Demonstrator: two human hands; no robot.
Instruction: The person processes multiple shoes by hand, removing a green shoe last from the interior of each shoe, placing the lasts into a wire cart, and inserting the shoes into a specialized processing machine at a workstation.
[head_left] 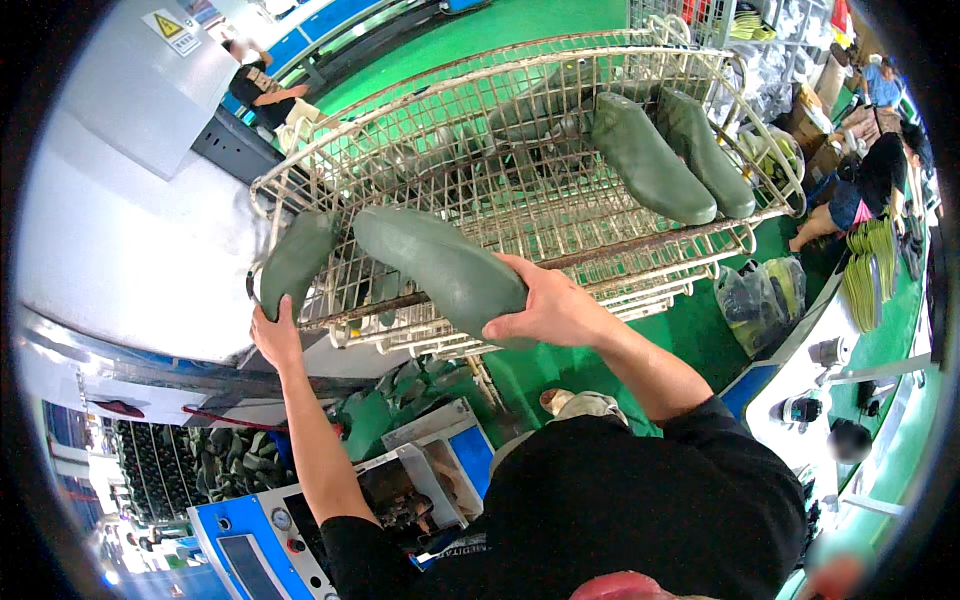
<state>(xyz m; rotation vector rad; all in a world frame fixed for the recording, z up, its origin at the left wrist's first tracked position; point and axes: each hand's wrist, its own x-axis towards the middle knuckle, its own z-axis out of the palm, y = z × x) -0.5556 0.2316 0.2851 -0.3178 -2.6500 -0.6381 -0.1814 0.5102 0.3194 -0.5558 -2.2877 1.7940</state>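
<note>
Both my hands are at the near edge of a cream wire rack cart [600, 255]. My left hand [277, 335] grips the near end of a dark green shoe last [300, 262] at the rack's left side. Fingers and thumb of my right hand [550, 305] close round the end of a second green shoe last [440, 262], which slants across the wire shelf. Two more lasts, a right-hand pair [655, 165], lie side by side at the shelf's right end. Further green lasts show through the wires on the levels below, partly hidden.
A white machine cabinet [120, 210] stands close on the left. Below it is a blue-and-white machine [265, 545] with a panel. A workbench [780, 400] curves along the right, near plastic bags [760, 300]. Other people sit at far left [265, 90] and right [880, 175].
</note>
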